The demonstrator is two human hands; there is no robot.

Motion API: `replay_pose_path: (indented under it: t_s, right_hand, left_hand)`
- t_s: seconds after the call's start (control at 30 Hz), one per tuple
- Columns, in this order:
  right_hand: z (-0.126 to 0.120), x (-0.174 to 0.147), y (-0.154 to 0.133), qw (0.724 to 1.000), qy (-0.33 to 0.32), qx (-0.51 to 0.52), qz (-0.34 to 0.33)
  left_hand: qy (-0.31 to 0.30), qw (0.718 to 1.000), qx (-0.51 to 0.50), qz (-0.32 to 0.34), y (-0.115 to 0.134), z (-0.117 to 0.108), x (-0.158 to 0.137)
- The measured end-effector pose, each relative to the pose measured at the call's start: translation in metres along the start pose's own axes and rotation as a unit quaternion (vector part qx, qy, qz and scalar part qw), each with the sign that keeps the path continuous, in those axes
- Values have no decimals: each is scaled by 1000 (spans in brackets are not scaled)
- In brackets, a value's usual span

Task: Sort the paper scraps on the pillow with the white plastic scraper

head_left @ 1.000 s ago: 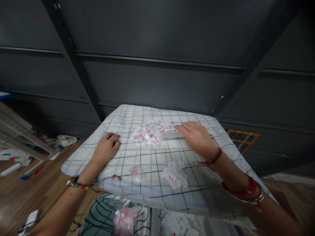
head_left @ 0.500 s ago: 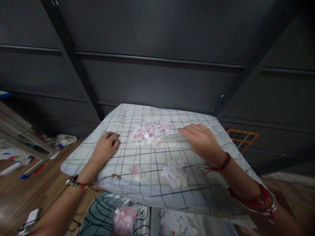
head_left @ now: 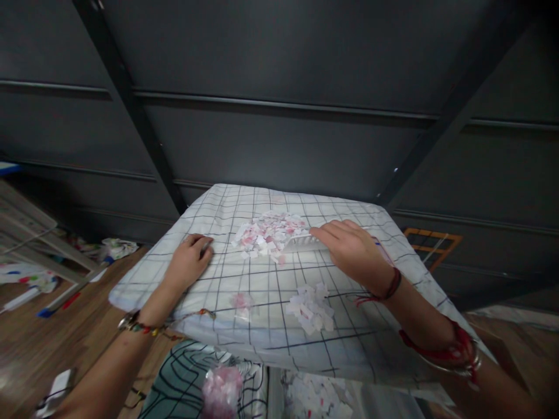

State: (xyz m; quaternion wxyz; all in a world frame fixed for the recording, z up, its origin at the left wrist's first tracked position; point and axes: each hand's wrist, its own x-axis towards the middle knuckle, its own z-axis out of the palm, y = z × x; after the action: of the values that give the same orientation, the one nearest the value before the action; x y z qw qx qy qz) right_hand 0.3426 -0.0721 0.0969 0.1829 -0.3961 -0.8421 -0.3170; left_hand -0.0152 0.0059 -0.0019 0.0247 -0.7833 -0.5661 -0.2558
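A heap of small paper scraps (head_left: 271, 230), white with pink pieces mixed in, lies on the checked tablecloth (head_left: 231, 201). At the heap's right edge, my right hand (head_left: 356, 250) is closed on a flat white tool (head_left: 301, 240) with a ridged edge; most of it is hidden under my fingers. My left hand (head_left: 191, 260) rests on the cloth left of the heap, fingers curled round a small greyish thing I cannot make out. Nearer me are a smaller pile of white paper scraps (head_left: 311, 308) and a little clear bag with pink contents (head_left: 241, 302).
Below the table's near edge are a bundle of pink plastic bags (head_left: 222, 390) and a container of paper scraps (head_left: 317, 396). A dark panelled wall (head_left: 279, 145) stands behind the table. A metal ladder (head_left: 39, 227) is at left, an orange frame (head_left: 432, 244) at right.
My right hand has moved slightly left with the white tool, whose edge sits close against the heap. My left hand has stayed in place.
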Motion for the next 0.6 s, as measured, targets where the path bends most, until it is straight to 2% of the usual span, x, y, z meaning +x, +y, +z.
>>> replay_pose_path:
  t_s: [0.33, 0.6]
  right_hand:
    - [3, -1, -1, 1000, 14, 1, 6]
    - [-4, -7, -3, 1000, 22, 9, 14]
  left_hand:
    - [-4, 1000, 6, 2, 0, 0, 0]
    - [-1, 1000, 6, 3, -1, 1, 1]
